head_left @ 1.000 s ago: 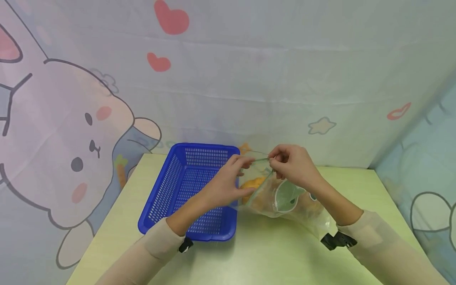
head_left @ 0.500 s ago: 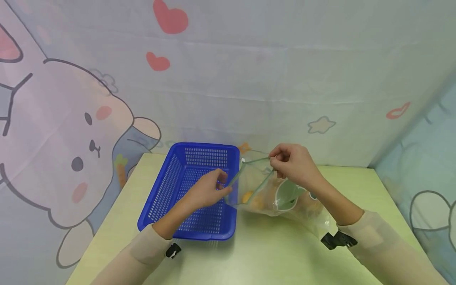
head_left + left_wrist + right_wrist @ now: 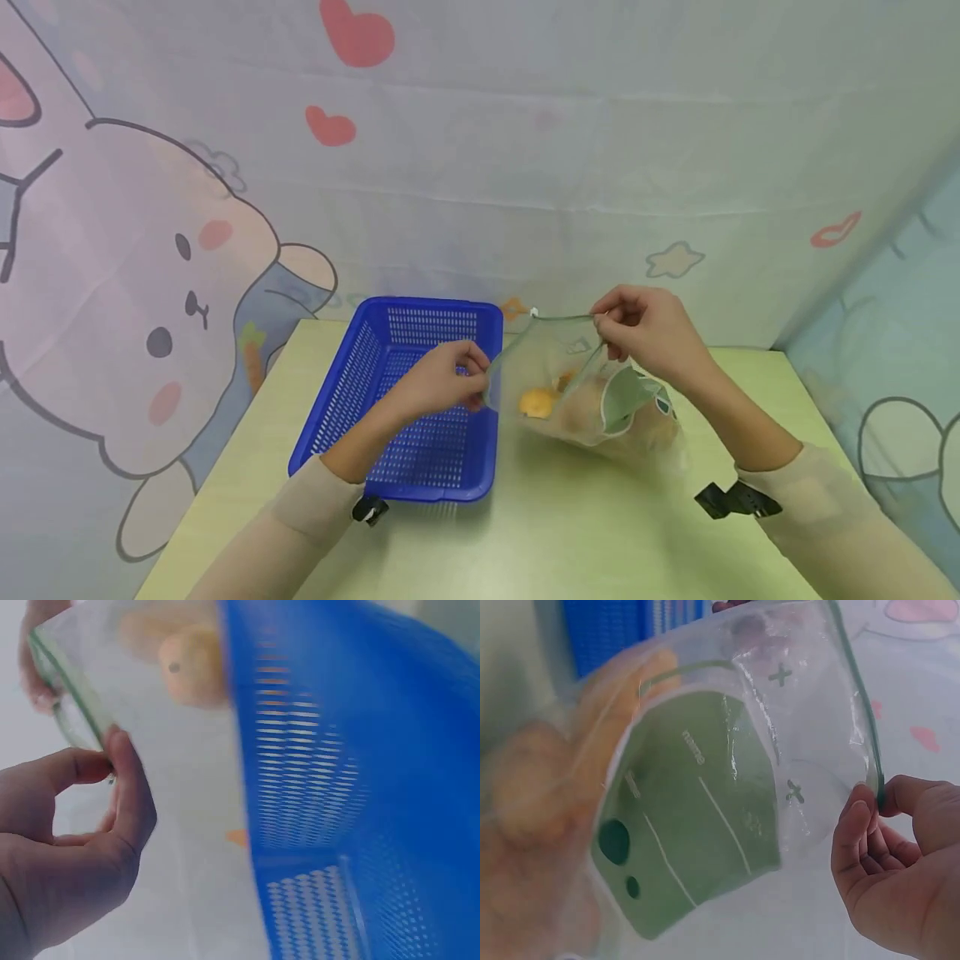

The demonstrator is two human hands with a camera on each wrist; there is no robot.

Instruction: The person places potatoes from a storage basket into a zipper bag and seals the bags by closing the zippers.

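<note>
A clear zip bag (image 3: 513, 371) with a green-edged mouth stands stretched between my two hands. The left hand (image 3: 438, 382) pinches the mouth's left corner between thumb and fingers, over the basket's right side. My right hand (image 3: 651, 335) pinches the opposite corner, higher up. Inside the bag lie round orange-yellow things (image 3: 537, 403) and browner ones; the plastic blurs their kind. A green printed panel (image 3: 697, 802) with a "name" label covers part of the bag in the right wrist view. In the left wrist view, a round thing with a dark spot (image 3: 193, 667) shows through the plastic.
A blue plastic basket (image 3: 322, 425) with slotted walls sits left of the bag, close beside it. Both are on a pale yellow-green table (image 3: 570, 533). Behind the table hangs a cartoon-printed cloth (image 3: 480, 167). A black wrist strap (image 3: 738, 500) crosses the right sleeve.
My left hand has moved left from the bag's mouth to its left corner and pinches it now. The right hand has shifted right and slightly up, drawing the mouth wider.
</note>
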